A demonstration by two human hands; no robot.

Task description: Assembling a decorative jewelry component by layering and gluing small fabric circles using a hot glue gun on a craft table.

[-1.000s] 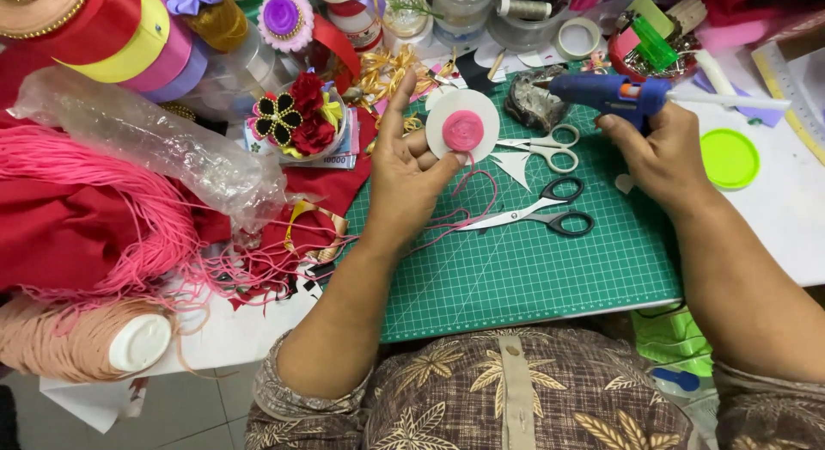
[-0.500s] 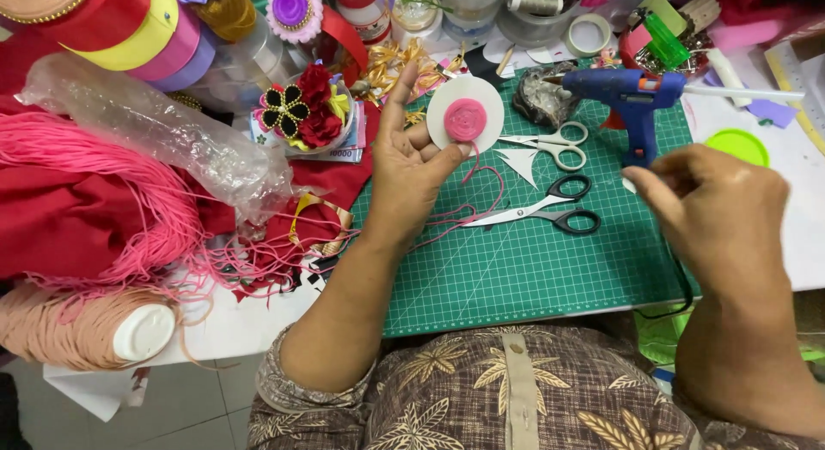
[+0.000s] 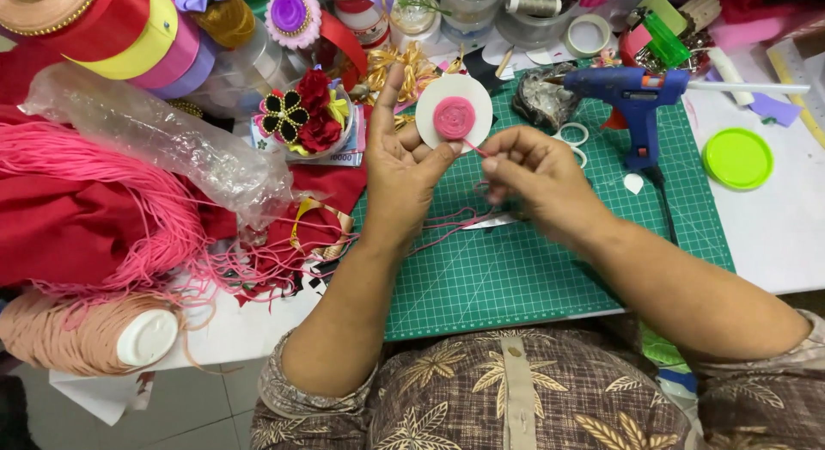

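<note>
Pink coil: a small spiral of pink cord point(image 3: 454, 117) sits at the centre of a white round disc point(image 3: 454, 112), held up above the green cutting mat point(image 3: 533, 269).
Left hand: the left hand point(image 3: 402, 166) holds the white round disc between thumb and fingers, its grip closed on the lower left edge, forefinger pointing up beside the disc.
Right hand: the right hand point(image 3: 537, 177) pinches the loose end of the pink cord just below and right of the coil, fingertips tight together on it.
Cord tail: loose pink cord point(image 3: 455, 220) trails from under the hands across the mat toward the left.
Glue gun: a blue glue gun point(image 3: 632, 93) stands on the mat to the right of the disc, well apart from both hands.
Scissors: white-handled scissors point(image 3: 571, 140) lie just behind the right hand, partly hidden.
Lid: a lime green lid point(image 3: 737, 158) lies on the white table point(image 3: 773, 235), right of the mat.
Left side: a big bundle of pink cord point(image 3: 129, 218), red cloth point(image 3: 60, 235), a clear plastic bag point(image 3: 155, 140) and a cone of peach thread point(image 3: 77, 334).
Back: ribbon rolls point(image 3: 129, 29) and a red fabric flower point(image 3: 309, 119) with a black and gold one beside it.
</note>
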